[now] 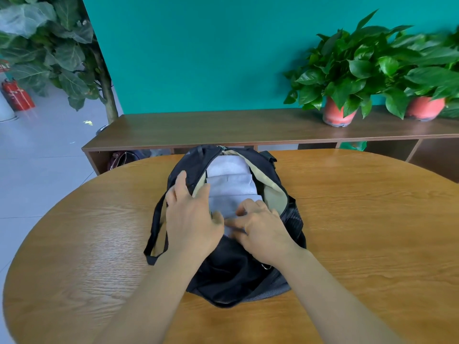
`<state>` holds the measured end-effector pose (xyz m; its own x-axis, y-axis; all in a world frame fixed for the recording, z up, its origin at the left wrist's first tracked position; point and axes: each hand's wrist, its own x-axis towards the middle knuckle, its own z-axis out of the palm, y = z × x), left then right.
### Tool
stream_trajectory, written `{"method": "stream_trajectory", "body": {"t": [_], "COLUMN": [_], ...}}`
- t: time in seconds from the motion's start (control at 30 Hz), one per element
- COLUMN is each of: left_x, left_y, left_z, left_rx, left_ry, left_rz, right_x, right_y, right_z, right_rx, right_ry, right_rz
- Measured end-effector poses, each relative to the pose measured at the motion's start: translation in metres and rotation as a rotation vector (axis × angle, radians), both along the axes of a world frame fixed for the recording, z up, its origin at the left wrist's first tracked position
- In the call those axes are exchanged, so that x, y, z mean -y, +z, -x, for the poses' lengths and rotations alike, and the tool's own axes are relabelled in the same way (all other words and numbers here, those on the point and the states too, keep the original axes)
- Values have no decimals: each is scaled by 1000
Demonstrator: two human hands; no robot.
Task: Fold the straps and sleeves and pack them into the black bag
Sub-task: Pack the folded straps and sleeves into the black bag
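round wooden table [360,219], potted plants [347,78], fire extinguisher [17,94]

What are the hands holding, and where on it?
The right hand pinches the white folded cloth at its near edge, inside the black fabric bag. The left hand rests open on its rim.

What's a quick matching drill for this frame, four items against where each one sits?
Things:
1. black bag
2. white folded cloth
3. potted plant
4. red fire extinguisher

Places:
A. on the grey floor, far left
B. on the long wooden shelf against the teal wall
C. on the round wooden table
D. inside the open bag

Pairs: 1-C, 2-D, 3-B, 4-A
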<state>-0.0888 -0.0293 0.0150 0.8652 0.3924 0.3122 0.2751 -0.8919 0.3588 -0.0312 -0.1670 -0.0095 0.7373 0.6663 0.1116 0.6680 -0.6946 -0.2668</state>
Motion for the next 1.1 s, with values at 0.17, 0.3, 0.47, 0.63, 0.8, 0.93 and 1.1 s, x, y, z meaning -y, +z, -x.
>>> {"method": "stream_trajectory", "body": {"t": [0.17, 0.3, 0.47, 0.63, 0.8, 0.93, 1.1], "left_x": [2, -6, -1, -2, -2, -2, -2], "left_y": [7, -6, -19, -26, -26, -22, -13], "left_z": [-32, -50, -46, -43, -45, -47, -47], "left_rx": [-265, -465, -404, -463, -514, -548, -585], "left_ry": [-446, -553, -592, -630, -628, -627, -659], "left_rz": [-20, 171, 33, -41, -46, -83, -25], "right_x": [4, 26, 48, 40, 55, 55, 37], "right_y": [-2, -8, -9, -8, 19, 60, 67], "right_z": [-4, -1, 0, -10, -12, -15, -19], "right_rx": [-25, -124, -164, -276, -364, -356, -322], "right_ry": [30, -138, -757, -827, -791, -752, -745], "right_rz": [-67, -565, -425, -224, -271, -455, -427]}}
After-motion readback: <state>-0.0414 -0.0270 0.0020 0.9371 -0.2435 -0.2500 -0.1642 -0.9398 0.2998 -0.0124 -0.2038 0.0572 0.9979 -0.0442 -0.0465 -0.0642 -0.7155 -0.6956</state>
